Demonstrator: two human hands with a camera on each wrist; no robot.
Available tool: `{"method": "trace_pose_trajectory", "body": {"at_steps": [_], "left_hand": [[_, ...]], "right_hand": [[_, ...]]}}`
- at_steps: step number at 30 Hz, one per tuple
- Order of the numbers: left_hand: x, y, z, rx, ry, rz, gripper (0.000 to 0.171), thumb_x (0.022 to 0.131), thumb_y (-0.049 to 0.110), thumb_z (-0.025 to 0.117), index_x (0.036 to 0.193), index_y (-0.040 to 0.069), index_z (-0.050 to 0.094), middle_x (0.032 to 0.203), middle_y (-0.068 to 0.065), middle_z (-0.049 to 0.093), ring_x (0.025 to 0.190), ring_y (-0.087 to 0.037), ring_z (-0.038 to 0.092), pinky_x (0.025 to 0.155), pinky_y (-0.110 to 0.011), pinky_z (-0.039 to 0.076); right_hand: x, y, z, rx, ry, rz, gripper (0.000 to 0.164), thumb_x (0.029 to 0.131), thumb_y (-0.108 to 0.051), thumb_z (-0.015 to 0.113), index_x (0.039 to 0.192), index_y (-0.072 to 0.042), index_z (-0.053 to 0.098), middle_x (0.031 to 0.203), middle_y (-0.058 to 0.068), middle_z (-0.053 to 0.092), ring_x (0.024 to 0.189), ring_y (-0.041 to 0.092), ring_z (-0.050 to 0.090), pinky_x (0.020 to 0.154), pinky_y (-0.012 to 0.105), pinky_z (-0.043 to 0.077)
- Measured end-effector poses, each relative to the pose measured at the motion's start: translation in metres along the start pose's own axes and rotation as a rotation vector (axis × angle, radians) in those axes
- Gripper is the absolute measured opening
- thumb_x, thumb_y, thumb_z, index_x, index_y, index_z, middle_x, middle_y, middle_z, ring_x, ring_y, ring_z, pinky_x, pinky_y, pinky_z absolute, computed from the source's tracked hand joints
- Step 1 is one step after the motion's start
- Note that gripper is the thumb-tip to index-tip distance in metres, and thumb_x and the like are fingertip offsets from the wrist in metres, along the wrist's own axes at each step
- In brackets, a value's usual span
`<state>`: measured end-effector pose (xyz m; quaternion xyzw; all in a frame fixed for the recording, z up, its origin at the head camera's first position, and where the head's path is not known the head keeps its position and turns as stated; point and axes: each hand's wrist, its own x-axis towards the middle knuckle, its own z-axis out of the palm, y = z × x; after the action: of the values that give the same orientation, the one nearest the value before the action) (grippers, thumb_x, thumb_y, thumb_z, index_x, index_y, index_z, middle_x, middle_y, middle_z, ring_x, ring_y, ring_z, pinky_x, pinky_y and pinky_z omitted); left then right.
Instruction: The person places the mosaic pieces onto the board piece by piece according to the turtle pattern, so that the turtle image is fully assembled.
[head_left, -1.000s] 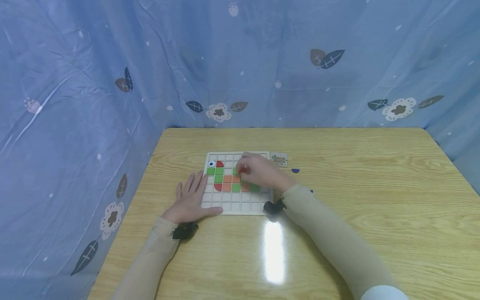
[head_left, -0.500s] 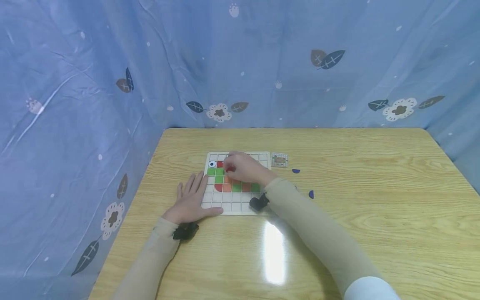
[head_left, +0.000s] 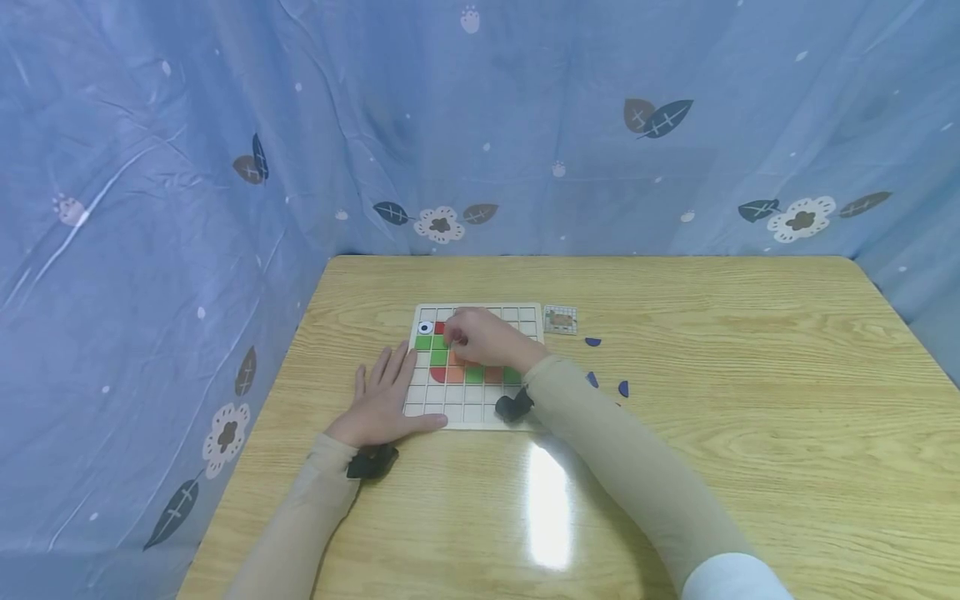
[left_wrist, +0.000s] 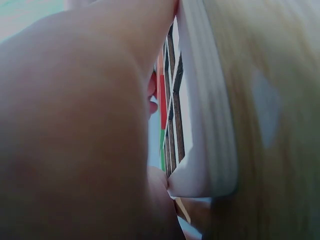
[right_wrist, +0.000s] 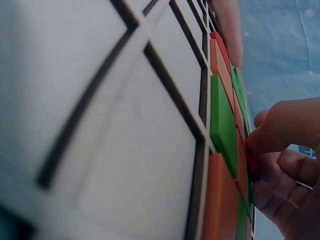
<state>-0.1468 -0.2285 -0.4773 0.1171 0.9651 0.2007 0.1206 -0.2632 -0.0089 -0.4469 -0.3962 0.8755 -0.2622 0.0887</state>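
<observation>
My left hand [head_left: 375, 408] lies with fingers spread on the left edge of a white gridded board [head_left: 472, 414], thumb along its near edge. My right hand [head_left: 491, 337] reaches over the middle of the board and pinches a red tile [right_wrist: 252, 164] low over the other tiles. Its fingers largely hide that tile in the head view. On the board lie a white eye tile [head_left: 426, 327], green tiles [head_left: 423, 342], orange tiles [head_left: 455, 374] and a rounded red tile [head_left: 438, 375]. In the left wrist view, the left hand [left_wrist: 75, 125] rests against the board's thick edge [left_wrist: 200, 165].
A small printed card [head_left: 560, 320] lies against the board's right side. Dark blue half-round pieces [head_left: 593, 342] are scattered on the wooden table [head_left: 750, 375] beside the right forearm. A blue patterned curtain [head_left: 525, 125] hangs behind and along the left.
My right hand has moved left across the board with the red tile, then stayed near the red and green tiles. More blue pieces show beside the forearm. The left hand has kept still.
</observation>
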Motion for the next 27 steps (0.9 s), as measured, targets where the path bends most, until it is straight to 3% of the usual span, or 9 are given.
{"method": "trace_pose_trajectory", "body": {"at_steps": [6,13,21,27], "left_hand": [[-0.0001,0.0005,-0.0004,0.016,-0.011,-0.015,0.127,0.083,0.078,0.066,0.168,0.008,0.003,0.177,-0.01,-0.006,0.161,-0.041,-0.008,0.12,-0.072,-0.009],[0.0007,-0.0004,-0.0003,0.019,-0.005,-0.006,0.127,0.083,0.078,0.066,0.168,0.006,0.005,0.176,-0.013,-0.005,0.161,-0.043,-0.006,0.12,-0.074,-0.007],[0.0007,-0.0007,-0.0001,0.017,-0.005,-0.013,0.128,0.083,0.078,0.066,0.168,0.006,0.004,0.176,-0.013,-0.005,0.161,-0.043,-0.007,0.12,-0.074,-0.007],[0.001,-0.0012,0.0008,0.001,0.008,-0.001,0.129,0.081,0.083,0.063,0.168,0.006,0.008,0.176,-0.014,-0.003,0.161,-0.044,-0.007,0.119,-0.075,-0.008]], "right_hand": [[-0.0038,0.0022,-0.0001,-0.016,0.013,0.0,0.019,0.088,-0.002,0.071,0.104,-0.012,0.076,0.107,0.002,0.065,0.094,0.016,0.056,0.085,0.028,0.051],[-0.0095,0.0049,-0.0026,-0.07,-0.001,0.081,0.014,0.091,-0.017,0.077,0.106,-0.019,0.076,0.108,0.0,0.059,0.098,0.017,0.055,0.088,0.031,0.051],[-0.0057,0.0007,-0.0044,-0.069,-0.015,0.031,0.012,0.093,-0.01,0.074,0.103,-0.014,0.078,0.107,0.002,0.066,0.101,0.018,0.058,0.096,0.033,0.052],[-0.005,0.0007,-0.0035,-0.057,-0.018,0.05,0.016,0.093,-0.007,0.07,0.105,-0.013,0.079,0.111,0.003,0.068,0.107,0.02,0.06,0.103,0.036,0.051]]}}
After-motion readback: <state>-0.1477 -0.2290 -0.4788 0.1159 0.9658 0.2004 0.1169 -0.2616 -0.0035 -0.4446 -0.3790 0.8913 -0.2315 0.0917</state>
